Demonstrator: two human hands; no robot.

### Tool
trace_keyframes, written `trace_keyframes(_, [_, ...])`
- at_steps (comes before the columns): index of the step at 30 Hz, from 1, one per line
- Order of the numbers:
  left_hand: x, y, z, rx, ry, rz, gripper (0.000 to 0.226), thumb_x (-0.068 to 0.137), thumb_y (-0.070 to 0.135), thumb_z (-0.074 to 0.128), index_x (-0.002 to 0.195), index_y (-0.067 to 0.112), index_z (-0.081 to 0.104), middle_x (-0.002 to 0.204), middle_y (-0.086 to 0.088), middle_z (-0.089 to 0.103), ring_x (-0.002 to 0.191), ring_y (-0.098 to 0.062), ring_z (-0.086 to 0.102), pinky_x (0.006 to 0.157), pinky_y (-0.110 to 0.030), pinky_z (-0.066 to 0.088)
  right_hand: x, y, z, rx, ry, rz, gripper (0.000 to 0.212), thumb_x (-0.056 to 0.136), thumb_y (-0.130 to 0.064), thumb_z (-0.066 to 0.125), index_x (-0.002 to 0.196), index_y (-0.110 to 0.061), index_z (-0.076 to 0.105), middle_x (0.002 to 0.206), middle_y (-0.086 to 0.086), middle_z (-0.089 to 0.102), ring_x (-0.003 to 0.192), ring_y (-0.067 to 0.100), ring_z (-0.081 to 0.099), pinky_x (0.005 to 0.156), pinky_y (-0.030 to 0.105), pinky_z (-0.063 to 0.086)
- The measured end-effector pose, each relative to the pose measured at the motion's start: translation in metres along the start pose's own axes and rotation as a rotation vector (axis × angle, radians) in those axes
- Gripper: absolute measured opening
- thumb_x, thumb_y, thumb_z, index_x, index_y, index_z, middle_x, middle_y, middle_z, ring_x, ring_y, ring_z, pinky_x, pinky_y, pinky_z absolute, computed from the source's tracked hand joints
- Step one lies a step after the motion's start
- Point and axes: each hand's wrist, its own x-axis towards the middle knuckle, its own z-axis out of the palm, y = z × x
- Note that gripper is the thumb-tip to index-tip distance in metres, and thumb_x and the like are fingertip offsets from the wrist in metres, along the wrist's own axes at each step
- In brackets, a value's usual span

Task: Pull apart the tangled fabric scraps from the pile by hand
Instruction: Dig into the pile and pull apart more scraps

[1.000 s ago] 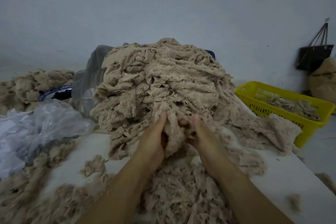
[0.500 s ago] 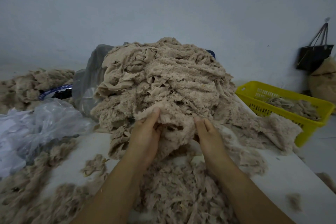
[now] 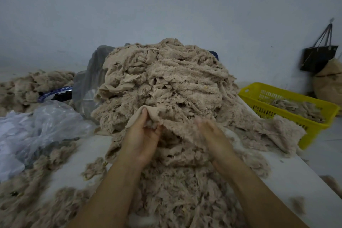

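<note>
Head view: left hand (image 3: 141, 135) pinches scrap (image 3: 175, 127), lifted higher than before; right hand (image 3: 212, 135) blurred, grip unclear.

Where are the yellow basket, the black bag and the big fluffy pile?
yellow basket (image 3: 296, 95): head view, on its far rim.
black bag (image 3: 318, 59): head view, on the middle of its dark body.
fabric pile (image 3: 166, 83): head view, on the upper middle of the heap.
</note>
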Motion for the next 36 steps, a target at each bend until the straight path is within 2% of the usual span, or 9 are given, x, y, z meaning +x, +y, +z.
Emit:
trace_keyframes(5, [0.003,0.003,-0.005,0.229,0.182,0.096,0.033,0.105,0.026,0.047,0.083,0.009,0.064,0.081,-0.005,0.064,0.078,-0.018,0.062,0.079,-0.034,0.053,0.006,0.015,0.002,-0.81,-0.19,-0.168,0.029,0.091,-0.04,0.059,0.114,-0.046,0.042,0.118,-0.019,0.046,0.101,0.001,0.05,0.078,0.02,0.042])
trace_keyframes(11, [0.004,0.004,-0.008,0.502,0.346,0.18,0.033,0.103,0.031,0.053,0.089,0.002,0.063,0.075,-0.002,0.063,0.072,-0.019,0.061,0.072,-0.039,0.05,0.008,0.01,-0.005,-0.301,0.202,-0.133,0.021,0.097,-0.025,0.053,0.088,-0.045,0.054,0.065,-0.008,0.049,0.049,0.008,0.038,0.046,0.018,0.034])
trace_keyframes(13, [0.001,0.0,-0.007,0.669,0.238,0.214,0.037,0.101,0.034,0.055,0.084,0.004,0.067,0.072,-0.003,0.062,0.071,-0.019,0.06,0.077,-0.04,0.052,0.008,0.008,-0.004,-0.173,0.228,-0.047,0.016,0.1,-0.032,0.051,0.102,-0.042,0.062,0.071,0.005,0.056,0.058,0.021,0.053,0.055,0.032,0.03])
trace_keyframes(14, [-0.001,-0.003,-0.006,0.731,0.139,0.225,0.036,0.097,0.043,0.058,0.083,0.012,0.07,0.077,-0.001,0.067,0.077,-0.017,0.064,0.08,-0.037,0.055,0.008,0.006,-0.002,-0.096,0.234,-0.002,0.018,0.101,-0.034,0.05,0.105,-0.043,0.065,0.081,0.008,0.063,0.072,0.027,0.063,0.089,0.05,0.05])
trace_keyframes(18, [-0.016,-0.024,0.007,1.083,-0.343,0.24,0.02,0.086,0.057,0.067,0.085,0.038,0.072,0.082,0.022,0.07,0.079,0.006,0.064,0.07,-0.01,0.048,0.005,0.004,0.006,-0.158,0.213,-0.016,0.028,0.102,-0.036,0.046,0.084,-0.033,0.068,0.083,-0.012,0.072,0.078,0.007,0.068,0.07,0.025,0.054])
trace_keyframes(21, [-0.02,-0.032,0.011,1.056,-0.408,0.216,0.028,0.089,0.03,0.071,0.092,0.058,0.07,0.098,0.042,0.066,0.098,0.02,0.059,0.082,-0.001,0.044,0.001,0.004,0.012,-0.29,0.18,-0.034,0.025,0.102,-0.034,0.045,0.106,-0.017,0.062,0.106,0.003,0.066,0.097,0.006,0.062,0.087,0.03,0.051])
trace_keyframes(24, [-0.015,-0.029,0.004,1.08,-0.309,0.183,0.016,0.097,0.024,0.063,0.109,0.033,0.07,0.108,0.015,0.072,0.104,-0.003,0.065,0.094,-0.025,0.052,0.0,0.004,0.013,-0.428,0.095,-0.078,0.033,0.104,-0.035,0.041,0.131,-0.02,0.054,0.127,-0.008,0.058,0.106,0.007,0.06,0.089,0.032,0.047])
trace_keyframes(28, [-0.016,-0.021,0.003,0.934,-0.133,0.048,0.018,0.099,0.024,0.059,0.1,0.012,0.073,0.094,-0.019,0.073,0.085,-0.029,0.068,0.082,-0.043,0.053,0.001,0.005,0.018,-0.538,0.053,-0.175,0.008,0.098,-0.02,0.049,0.09,-0.022,0.049,0.057,-0.01,0.04,0.047,0.003,0.038,0.046,0.018,0.028])
trace_keyframes(36, [-0.012,-0.004,0.004,0.316,-0.102,-0.13,0.035,0.1,0.023,0.048,0.082,0.012,0.076,0.08,-0.005,0.075,0.069,-0.016,0.073,0.054,-0.024,0.056,0.015,0.018,-0.005,-0.256,0.295,0.163,0.028,0.099,-0.01,0.042,0.1,-0.028,0.064,0.056,-0.012,0.059,0.041,0.003,0.047,0.046,0.021,0.04])
